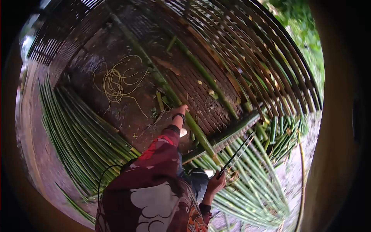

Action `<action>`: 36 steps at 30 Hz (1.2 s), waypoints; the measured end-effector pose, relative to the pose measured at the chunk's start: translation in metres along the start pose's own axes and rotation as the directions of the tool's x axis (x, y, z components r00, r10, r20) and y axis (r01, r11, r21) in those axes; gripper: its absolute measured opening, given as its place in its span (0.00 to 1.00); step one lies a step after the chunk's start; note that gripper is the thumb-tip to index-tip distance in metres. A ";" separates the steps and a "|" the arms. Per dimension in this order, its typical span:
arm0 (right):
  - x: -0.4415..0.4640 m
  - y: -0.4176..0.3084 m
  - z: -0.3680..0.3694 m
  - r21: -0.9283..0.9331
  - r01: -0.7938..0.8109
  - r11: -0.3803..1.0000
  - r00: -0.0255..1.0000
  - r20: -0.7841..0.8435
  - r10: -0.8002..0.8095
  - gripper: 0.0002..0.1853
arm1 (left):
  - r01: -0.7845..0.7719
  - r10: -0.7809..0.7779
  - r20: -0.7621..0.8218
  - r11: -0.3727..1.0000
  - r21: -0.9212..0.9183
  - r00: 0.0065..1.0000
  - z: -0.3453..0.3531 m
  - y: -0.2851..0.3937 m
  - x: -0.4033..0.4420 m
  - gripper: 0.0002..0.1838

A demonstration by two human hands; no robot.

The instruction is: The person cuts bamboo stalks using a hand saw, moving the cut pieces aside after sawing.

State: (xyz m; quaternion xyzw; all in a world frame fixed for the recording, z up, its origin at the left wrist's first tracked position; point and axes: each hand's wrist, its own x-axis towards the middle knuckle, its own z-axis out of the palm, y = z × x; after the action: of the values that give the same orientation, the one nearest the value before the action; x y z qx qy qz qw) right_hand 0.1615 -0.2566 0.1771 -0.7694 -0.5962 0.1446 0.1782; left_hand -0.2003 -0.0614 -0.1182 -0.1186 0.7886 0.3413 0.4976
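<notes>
A long green bamboo pole [199,133] runs diagonally across the middle of the view. My left hand [180,111] is closed round it, with a dark band on the wrist. Lower and to the right, my right hand [216,183] grips the dark handle of a long, thin machete [234,155]. Its blade points up and to the right, beside the pole's near end and above cut bamboo. The fingers of both hands are small and partly hidden.
Thin bamboo lengths [77,135] lie bundled at the left, and more stalks [251,193] fan out at the lower right. Yellow cord [116,83] lies coiled on the dark ground. A slatted bamboo frame [247,50] curves along the upper right, above a thick crosswise pole [228,133].
</notes>
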 end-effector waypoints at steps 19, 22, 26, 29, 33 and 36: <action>-0.015 0.048 -0.098 -0.340 0.346 0.874 0.936 0.056 -0.349 0.22 | 0.383 0.119 0.678 0.749 -0.541 0.725 -0.102 -0.010 -0.256 0.04; 0.035 0.122 -0.120 0.003 0.378 0.926 0.884 0.296 -0.362 0.20 | 0.445 0.061 0.685 0.718 -0.535 0.726 -0.117 -0.029 -0.288 0.07; 0.059 0.065 -0.126 0.024 0.603 0.797 0.715 0.427 -0.554 0.19 | 0.417 0.064 0.596 0.655 -0.630 0.800 -0.151 -0.060 -0.274 0.06; 0.054 0.017 -0.055 0.091 0.658 0.748 0.701 0.290 -0.652 0.28 | 0.270 0.230 0.521 0.647 -0.713 0.822 -0.227 -0.059 -0.206 0.07; 0.010 -0.224 -0.003 0.295 0.566 0.770 0.690 0.340 -0.638 0.16 | -0.185 0.455 0.028 0.416 -0.890 0.890 -0.414 0.049 -0.166 0.11; -0.004 -0.353 -0.036 0.630 0.201 0.750 0.688 0.454 -0.566 0.11 | -0.278 0.372 -0.190 0.200 -0.939 0.909 -0.465 0.092 -0.229 0.10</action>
State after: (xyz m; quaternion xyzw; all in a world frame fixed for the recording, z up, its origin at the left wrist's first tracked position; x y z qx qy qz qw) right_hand -0.1297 -0.1839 0.3673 -0.4464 -0.7090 0.5058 0.2053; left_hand -0.4667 -0.3338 0.2449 -0.2096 0.4118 0.8437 0.2734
